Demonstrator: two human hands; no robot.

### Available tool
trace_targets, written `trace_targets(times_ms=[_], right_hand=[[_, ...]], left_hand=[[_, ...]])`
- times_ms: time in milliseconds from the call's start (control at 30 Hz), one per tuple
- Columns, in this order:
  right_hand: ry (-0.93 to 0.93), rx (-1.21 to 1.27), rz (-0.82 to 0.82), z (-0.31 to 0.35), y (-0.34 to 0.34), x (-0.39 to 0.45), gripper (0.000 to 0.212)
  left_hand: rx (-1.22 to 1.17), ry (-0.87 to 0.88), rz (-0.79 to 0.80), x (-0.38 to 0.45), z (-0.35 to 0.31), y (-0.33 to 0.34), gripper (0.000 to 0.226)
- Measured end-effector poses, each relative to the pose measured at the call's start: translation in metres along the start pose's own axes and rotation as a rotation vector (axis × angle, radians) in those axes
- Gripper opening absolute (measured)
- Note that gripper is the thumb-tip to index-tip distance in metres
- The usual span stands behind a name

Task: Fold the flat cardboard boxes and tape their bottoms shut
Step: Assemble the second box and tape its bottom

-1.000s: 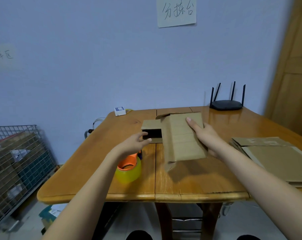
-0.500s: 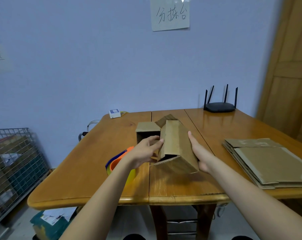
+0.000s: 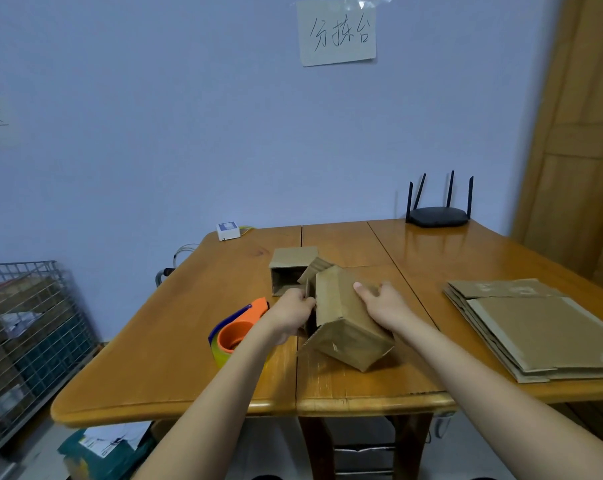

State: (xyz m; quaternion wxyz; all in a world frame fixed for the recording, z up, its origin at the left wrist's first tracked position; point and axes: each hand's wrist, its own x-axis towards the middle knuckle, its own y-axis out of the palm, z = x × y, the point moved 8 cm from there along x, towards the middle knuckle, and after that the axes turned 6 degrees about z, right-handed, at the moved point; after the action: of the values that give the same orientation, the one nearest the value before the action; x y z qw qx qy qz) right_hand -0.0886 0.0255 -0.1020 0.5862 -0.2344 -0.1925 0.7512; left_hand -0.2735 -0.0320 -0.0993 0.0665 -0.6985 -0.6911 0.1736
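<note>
A brown cardboard box (image 3: 345, 323), opened into a tube, lies tilted on the wooden table (image 3: 175, 358) in front of me. My left hand (image 3: 291, 315) grips its left edge at the flaps. My right hand (image 3: 385, 304) presses on its right side. A second small folded box (image 3: 291, 268) stands just behind, its opening toward me. An orange tape dispenser with a yellowish roll (image 3: 237, 332) sits to the left of my left hand. A stack of flat cardboard boxes (image 3: 535, 327) lies at the right of the table.
A black router (image 3: 437, 214) stands at the table's far right, a small white device (image 3: 228, 230) at the far left edge. A wire cage (image 3: 26, 341) with packages stands on the floor at left. A wooden door (image 3: 577, 133) is at right.
The box came down from a raised flat panel to a tilted tube on the table. My left hand moved from the small box onto its left edge; my right slid to its right side.
</note>
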Motion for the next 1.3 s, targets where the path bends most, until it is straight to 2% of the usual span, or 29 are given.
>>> trace_targets(times_ms=[100,200,233,300,333,433,567,600,767,867,1033,1100,1167,1200,1267,1300], right_hand=[[-0.111,-0.141,-0.096,0.033,-0.005,-0.008,0.091],[-0.141,-0.191,0.029,0.057,0.008,-0.009,0.074],[-0.135,-0.224,0.069,0.061,0.012,-0.011,0.074],[-0.130,-0.253,0.126,0.061,0.018,-0.006,0.092],[-0.125,-0.250,0.143,0.059,0.019,-0.003,0.091],[-0.121,-0.267,0.163,0.061,0.013,-0.007,0.057],[-0.086,-0.174,0.186,0.059,0.006,-0.009,0.020],[-0.087,-0.164,0.201,0.060,0.005,-0.010,0.017],[-0.088,-0.239,0.255,0.065,0.003,-0.017,0.025],[-0.093,-0.249,0.242,0.069,-0.004,-0.019,0.041],[-0.083,-0.443,0.192,0.080,-0.012,-0.017,0.029],[-0.105,-0.482,0.162,0.082,-0.015,-0.013,0.029],[-0.118,-0.484,0.125,0.081,-0.019,-0.009,0.030],[-0.120,-0.468,0.110,0.078,-0.021,-0.006,0.031],[-0.129,-0.420,0.065,0.072,-0.023,-0.004,0.034],[-0.133,-0.411,0.041,0.069,-0.023,-0.002,0.035]], left_hand=[[0.078,0.023,-0.102,0.003,-0.006,-0.001,0.024],[0.148,0.084,-0.162,0.008,-0.015,0.002,0.018],[0.154,0.102,-0.171,0.008,-0.019,0.004,0.019],[0.097,0.107,-0.164,0.010,-0.020,0.006,0.024],[0.061,0.100,-0.154,0.010,-0.018,0.006,0.025],[-0.010,0.072,-0.120,0.008,-0.013,0.005,0.031],[-0.063,0.021,-0.092,0.006,-0.007,0.006,0.044],[-0.085,0.005,-0.086,0.006,-0.006,0.007,0.047],[-0.157,-0.028,-0.044,0.001,-0.011,0.013,0.067],[-0.165,-0.008,-0.037,0.002,-0.013,0.015,0.065],[-0.147,0.029,-0.048,0.005,-0.020,0.017,0.070],[-0.136,0.032,-0.058,0.004,-0.022,0.016,0.065],[-0.196,-0.015,-0.084,0.001,-0.021,0.012,0.050],[-0.170,-0.025,-0.125,-0.001,-0.020,0.006,0.040],[0.153,-0.019,-0.232,-0.003,-0.025,-0.007,0.023],[0.307,-0.004,-0.264,-0.002,-0.027,-0.011,0.021]])
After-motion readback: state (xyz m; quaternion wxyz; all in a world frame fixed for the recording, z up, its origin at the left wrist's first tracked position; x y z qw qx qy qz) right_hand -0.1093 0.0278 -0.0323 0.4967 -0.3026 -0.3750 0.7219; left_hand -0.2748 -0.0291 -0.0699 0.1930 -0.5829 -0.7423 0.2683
